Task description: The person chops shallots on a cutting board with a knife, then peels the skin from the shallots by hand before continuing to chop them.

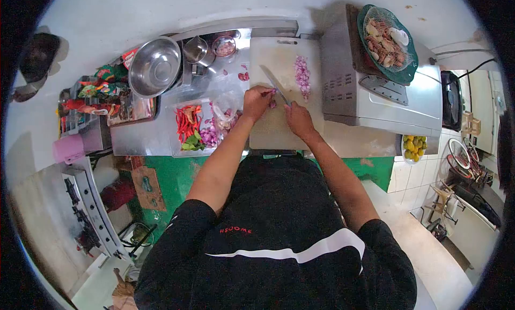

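My right hand (299,120) is wrapped round the handle of a knife (276,84), whose blade points away and to the left over the white cutting board (265,133). Close to the blade, the fingers of my left hand (257,101) pinch a small purple shallot (273,91). Another small shallot piece (273,104) lies on the board between my hands. A long row of chopped shallots (302,79) runs along the board's right side. Left of the board are some reddish peels (244,76) on the steel counter.
A tray holds red chillies (188,122), green leaves (192,143), shallots (208,136) and a plastic bag (224,114). Behind it stand a large steel bowl (155,67) and a small bowl (223,46). At right, a metal appliance (386,103) carries a green plate (410,71) of food.
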A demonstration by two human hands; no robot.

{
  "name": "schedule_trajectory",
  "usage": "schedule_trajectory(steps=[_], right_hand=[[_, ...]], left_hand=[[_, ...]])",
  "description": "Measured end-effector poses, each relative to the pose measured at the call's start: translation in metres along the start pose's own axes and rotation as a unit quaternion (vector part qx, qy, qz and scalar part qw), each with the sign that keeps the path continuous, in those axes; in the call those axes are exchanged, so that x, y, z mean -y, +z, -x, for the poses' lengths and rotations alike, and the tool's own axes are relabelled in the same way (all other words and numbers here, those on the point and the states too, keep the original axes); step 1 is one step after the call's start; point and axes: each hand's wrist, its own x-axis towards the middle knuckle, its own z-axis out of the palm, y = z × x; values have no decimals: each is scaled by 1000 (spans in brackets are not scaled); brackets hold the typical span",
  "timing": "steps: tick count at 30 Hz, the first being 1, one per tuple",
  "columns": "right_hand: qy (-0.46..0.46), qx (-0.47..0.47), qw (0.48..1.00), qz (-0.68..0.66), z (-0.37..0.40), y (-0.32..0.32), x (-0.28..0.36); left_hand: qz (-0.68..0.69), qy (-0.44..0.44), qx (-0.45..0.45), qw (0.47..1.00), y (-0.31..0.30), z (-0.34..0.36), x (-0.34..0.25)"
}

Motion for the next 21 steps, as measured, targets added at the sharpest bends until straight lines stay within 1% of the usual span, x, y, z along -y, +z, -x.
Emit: schedule_trajectory(steps=[1, 2, 3, 4, 6, 7, 8, 9, 10, 11, 12, 13, 14, 15, 16, 17, 18, 19, 21], right_hand=[[-16, -23, 1000, -4, -1, 2, 1], [-32, -47, 998, -8, -2, 3, 2], [-33, -46, 998, -9, -6, 4, 3], [-37, -50, 998, -8, -12, 4, 4], [-37, -55, 998, -9, -23, 5, 5], [-57, -65, 996, -20, -29, 4, 4], [-76, -77, 994, -31, -32, 3, 2], [-75, -79, 994, -31, -31, -1, 1], [-73, -93, 991, -60, -30, -5, -1], [-71, -107, 988, -88, -27, -9, -3], [-69, -109, 988, -88, -23, -11, -7], [-59, -100, 989, -94, -18, -14, -13], [-48, -92, 989, -101, -12, -15, -17], [-46, -95, 989, -102, -5, -17, -17], [-14, -90, 989, -113, 5, -19, -17], [18, -86, 988, -125, 13, -21, -16], [21, -89, 988, -126, 18, -17, -21], [11, -94, 990, -104, 20, -9, -29], [4, -103, 991, -84, 26, -3, -37]], left_hand=[[-1, -1, -2, 1000, -4, 1, -8], [-15, -30, 20, 999, -7, 1, -16], [-29, -59, 43, 997, -9, 2, -18], [-30, -60, 43, 997, -8, 1, -16], [-39, -57, 9, 998, -6, -2, -13], [-40, -56, 11, 998, -6, -4, -11], [-17, -48, 3, 999, -8, -7, -8], [5, -39, -6, 999, -11, -11, -6], [5, -37, -5, 999, -15, -14, -3], [-23, -8, 10, 1000, -19, -18, 0], [-51, 21, 26, 998, -24, -21, -3], [-51, 23, 28, 998, -29, -25, -6], [-118, 106, 99, 982, -34, -31, -10], [-183, 188, 168, 950, -36, -36, -15], [-183, 191, 171, 949, -35, -40, -15], [-243, 250, 197, 916, -33, -44, -16], [-300, 309, 222, 875, -31, -46, -17], [-299, 312, 224, 873, -31, -48, -19], [-303, 255, 238, 887, -33, -48, -22]])
